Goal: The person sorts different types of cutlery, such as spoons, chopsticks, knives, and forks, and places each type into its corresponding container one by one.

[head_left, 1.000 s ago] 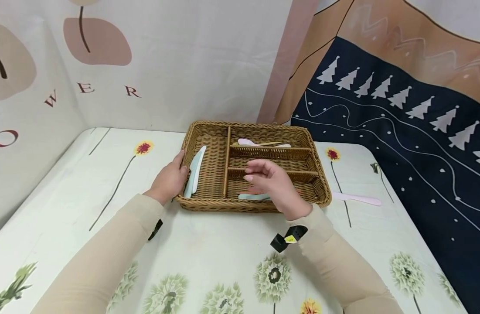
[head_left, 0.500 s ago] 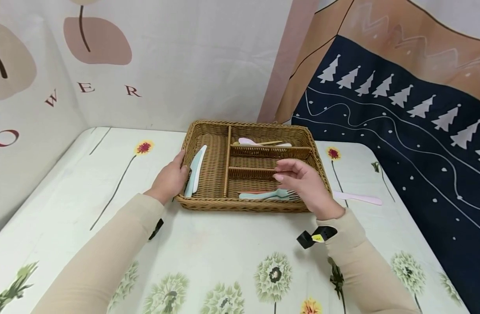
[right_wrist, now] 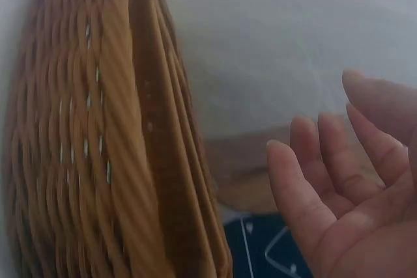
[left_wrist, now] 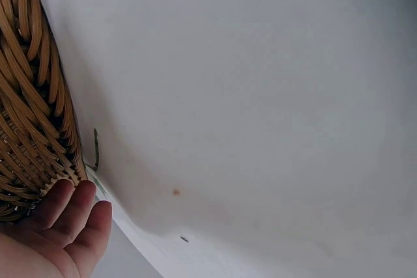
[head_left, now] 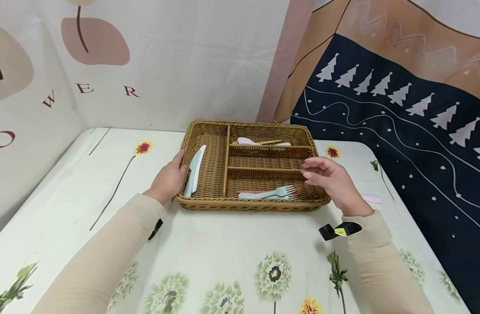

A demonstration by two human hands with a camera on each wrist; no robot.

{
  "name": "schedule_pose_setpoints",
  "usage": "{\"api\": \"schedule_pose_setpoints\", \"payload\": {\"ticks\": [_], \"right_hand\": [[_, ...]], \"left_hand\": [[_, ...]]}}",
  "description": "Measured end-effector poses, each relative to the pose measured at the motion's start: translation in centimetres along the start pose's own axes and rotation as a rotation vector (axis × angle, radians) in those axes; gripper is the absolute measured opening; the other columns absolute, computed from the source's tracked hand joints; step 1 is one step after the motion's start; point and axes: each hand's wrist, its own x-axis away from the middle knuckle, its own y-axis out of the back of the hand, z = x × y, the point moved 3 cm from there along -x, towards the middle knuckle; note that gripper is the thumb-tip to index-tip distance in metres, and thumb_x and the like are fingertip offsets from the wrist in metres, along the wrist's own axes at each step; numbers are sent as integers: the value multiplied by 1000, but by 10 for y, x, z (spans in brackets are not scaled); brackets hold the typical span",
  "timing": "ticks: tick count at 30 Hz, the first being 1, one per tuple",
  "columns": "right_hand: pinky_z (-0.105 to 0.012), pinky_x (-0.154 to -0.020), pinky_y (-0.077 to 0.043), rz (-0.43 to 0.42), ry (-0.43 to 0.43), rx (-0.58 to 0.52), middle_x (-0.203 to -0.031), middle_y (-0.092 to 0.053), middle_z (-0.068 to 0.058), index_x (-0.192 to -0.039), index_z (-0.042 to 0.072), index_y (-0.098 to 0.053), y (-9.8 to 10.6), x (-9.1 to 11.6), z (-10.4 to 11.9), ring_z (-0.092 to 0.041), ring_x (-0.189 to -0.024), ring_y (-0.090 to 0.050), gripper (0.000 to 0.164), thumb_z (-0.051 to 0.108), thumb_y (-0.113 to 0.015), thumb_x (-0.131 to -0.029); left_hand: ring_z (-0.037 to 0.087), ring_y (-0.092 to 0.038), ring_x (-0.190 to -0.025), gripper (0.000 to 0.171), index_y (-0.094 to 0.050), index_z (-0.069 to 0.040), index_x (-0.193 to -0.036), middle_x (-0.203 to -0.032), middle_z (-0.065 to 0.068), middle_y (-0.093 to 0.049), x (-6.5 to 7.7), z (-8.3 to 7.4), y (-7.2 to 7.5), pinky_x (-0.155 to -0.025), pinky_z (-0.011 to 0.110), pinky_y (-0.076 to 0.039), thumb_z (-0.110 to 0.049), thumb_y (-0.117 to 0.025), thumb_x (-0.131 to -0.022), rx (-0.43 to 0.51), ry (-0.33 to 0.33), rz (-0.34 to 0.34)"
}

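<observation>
A brown wicker cutlery tray [head_left: 247, 205] with wooden dividers stands on the table. My left hand [head_left: 167, 178] holds its left side, thumb at the rim and fingers along the outer wall; in the left wrist view those fingers [left_wrist: 68, 216] lie against the weave. Over the tray's right edge hovers my right hand [head_left: 334, 183], fingers loosely bent with nothing between them. A pale blue knife [head_left: 192, 176] and a white knife [head_left: 199, 168] lie in the left compartment. The front right compartment holds a light blue fork [head_left: 284, 191] among other cutlery, including a reddish piece [head_left: 255, 191].
A pink spoon [head_left: 245, 141] and other utensils lie in the back right compartment. On the table to the right is a pink knife [head_left: 371, 199], partly hidden by my right hand. A patterned cloth wall [head_left: 185, 65] rises behind the flowered tablecloth [head_left: 208, 253].
My right hand has moved right, from over the middle compartments to the tray's right edge, uncovering the fork and now covering part of the pink knife. The left hand stays put.
</observation>
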Motion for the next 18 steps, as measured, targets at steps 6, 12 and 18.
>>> {"api": "schedule_pose_setpoints", "payload": {"ticks": [6, 12, 18], "right_hand": [[-17, -78, -53, -65, -14, -15, -105, -63, 7, -111, 22, -62, 19, 5, -10, -3, -94, -62, 21, 11, -65, -93], [-14, -77, -52, -120, -17, -19, -103, -63, 10, -108, 25, -63, 38, 8, -20, 1, -92, -61, 22, 8, -63, -94], [-12, -76, -51, -158, -30, 55, -98, -63, 18, -105, 29, -62, 55, 9, -31, 6, -89, -60, 24, 8, -62, -94]], "left_hand": [[45, -43, -129, 58, -1, -5, -156, -145, 33, -36, 1, -2, 1, -104, 56, -38, -21, -24, -105, 5, 0, 0], [45, -41, -131, 58, 0, -6, -156, -147, 33, -34, 1, -2, 2, -105, 56, -37, -21, -24, -105, 8, 0, 6], [45, -45, -127, 58, 0, -6, -156, -145, 33, -36, 1, -1, 2, -102, 56, -39, -21, -24, -105, 10, -3, 6]]}}
